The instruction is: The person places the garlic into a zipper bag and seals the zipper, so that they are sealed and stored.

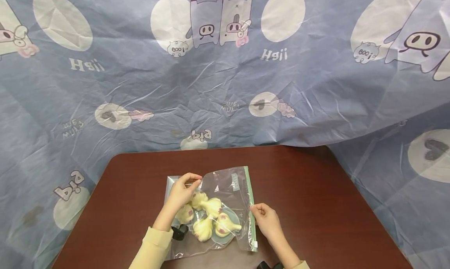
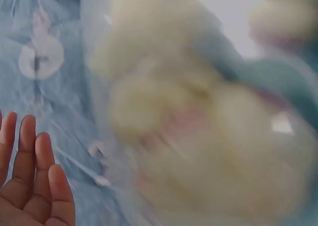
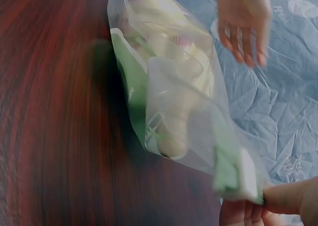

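A clear zip bag [image 1: 219,183] with a green zip strip [image 1: 251,218] lies tilted over the table, holding several garlic bulbs [image 1: 203,228]. My right hand [image 1: 268,220] pinches the bag at its green-edged mouth; the right wrist view shows thumb and fingers on that strip. My left hand [image 1: 183,190] is by the bag's far edge, above the garlic. Its fingers [image 2: 43,156] look loosely extended and grip nothing in the left wrist view. A pale green round dish [image 1: 230,216] shows at the garlic; whether it is inside or under the bag, I cannot tell.
The dark red-brown table [image 1: 309,198] stretches to both sides of the bag. Behind it hangs a blue cartoon-print sheet [image 1: 211,85], which also covers the sides. A black wrist strap [image 1: 180,232] shows by the left wrist.
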Demonstrator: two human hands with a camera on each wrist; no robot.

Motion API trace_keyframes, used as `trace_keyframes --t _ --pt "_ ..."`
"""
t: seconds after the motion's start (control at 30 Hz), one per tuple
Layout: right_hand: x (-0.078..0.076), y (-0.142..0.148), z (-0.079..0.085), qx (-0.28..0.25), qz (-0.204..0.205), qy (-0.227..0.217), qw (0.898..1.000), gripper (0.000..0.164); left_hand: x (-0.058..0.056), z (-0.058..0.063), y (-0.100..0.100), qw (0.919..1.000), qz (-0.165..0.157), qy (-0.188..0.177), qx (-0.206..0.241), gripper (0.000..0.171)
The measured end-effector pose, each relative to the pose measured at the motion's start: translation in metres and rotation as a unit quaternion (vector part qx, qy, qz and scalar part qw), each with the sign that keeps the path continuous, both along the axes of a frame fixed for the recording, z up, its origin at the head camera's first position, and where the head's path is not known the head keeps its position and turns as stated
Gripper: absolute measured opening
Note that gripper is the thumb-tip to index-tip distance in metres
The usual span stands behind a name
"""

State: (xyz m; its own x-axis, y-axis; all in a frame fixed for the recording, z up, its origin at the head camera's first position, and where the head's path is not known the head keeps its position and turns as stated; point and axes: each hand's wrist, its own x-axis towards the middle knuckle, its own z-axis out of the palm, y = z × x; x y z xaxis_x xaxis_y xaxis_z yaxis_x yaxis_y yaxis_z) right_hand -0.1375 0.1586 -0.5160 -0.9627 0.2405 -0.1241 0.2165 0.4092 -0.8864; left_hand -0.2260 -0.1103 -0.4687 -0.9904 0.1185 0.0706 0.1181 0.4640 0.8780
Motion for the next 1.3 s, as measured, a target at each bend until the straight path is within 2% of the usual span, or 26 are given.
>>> trace_keyframes --t 0.2,0.4,0.53,0.67,0.8,0.97,1.13,1.3 --pt "-0.004 0.012 -0.002 0.008 -0.015 -0.015 1.0 0.028 0.013 -0.018 -0.031 0.9987 0.026 -0.033 -0.028 0.022" --pt "-0.008 0.018 -0.004 0.01 -0.022 -0.025 0.999 0.03 0.025 -0.025 -0.056 0.9947 0.035 -0.07 -0.067 0.029" --pt "-0.009 0.022 -0.006 0.007 -0.023 -0.038 0.999 0.03 0.031 -0.031 -0.064 0.9896 0.05 -0.096 -0.094 0.042" --pt "-0.009 0.027 -0.01 0.005 -0.03 -0.043 0.999 0.031 0.032 -0.04 -0.065 0.9852 0.053 -0.133 -0.095 0.053" --pt "-0.012 0.028 -0.015 0.002 -0.039 -0.036 0.999 0.03 0.033 -0.046 -0.064 0.9823 0.052 -0.158 -0.086 0.051" --pt "-0.016 0.029 -0.02 0.01 -0.049 -0.018 0.999 0.029 0.033 -0.053 -0.066 0.9827 0.071 -0.157 -0.068 0.046" --pt "-0.018 0.031 -0.024 0.053 -0.045 -0.001 0.998 0.029 0.031 -0.057 -0.068 0.9848 0.082 -0.137 -0.069 0.043" --pt "-0.02 0.032 -0.031 0.091 -0.037 0.012 0.995 0.026 0.031 -0.058 -0.069 0.9868 0.098 -0.119 -0.051 0.04"
